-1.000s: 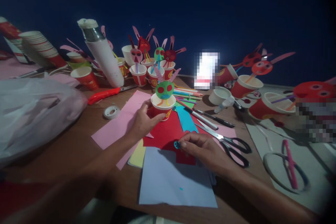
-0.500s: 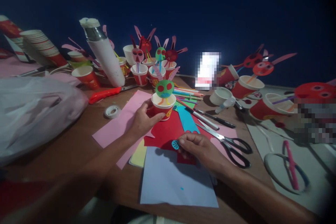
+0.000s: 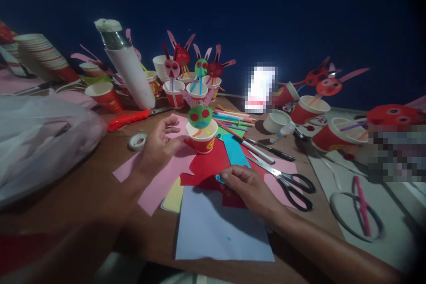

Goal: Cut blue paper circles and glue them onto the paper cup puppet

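A red and white paper cup [image 3: 201, 142] stands upright on the table, with a green paper face [image 3: 200, 117] with red eyes and pink ears on top of it. My left hand [image 3: 159, 146] is just left of the cup, fingers apart and holding nothing. Between thumb and fingers, my right hand [image 3: 244, 186] pinches a small blue paper cutout [image 3: 219, 178] with dark marks. This hand hovers over red paper [image 3: 206, 164] and a white sheet [image 3: 222, 230]. Scissors [image 3: 282, 177] lie right of it, near a blue paper strip [image 3: 235, 150].
Left lie a tape roll [image 3: 137, 141], a red-handled cutter [image 3: 128, 120] and a plastic bag [image 3: 46, 146]. Behind stand a white bottle [image 3: 129, 71] and several cups with paper faces. Pens [image 3: 256, 150], a small white cup [image 3: 277, 121] and more decorated cups [image 3: 311, 110] are toward the right.
My left hand has let go of the cup and drawn back to the left. The blue cutout has turned in my right hand. The whole view has shifted slightly.
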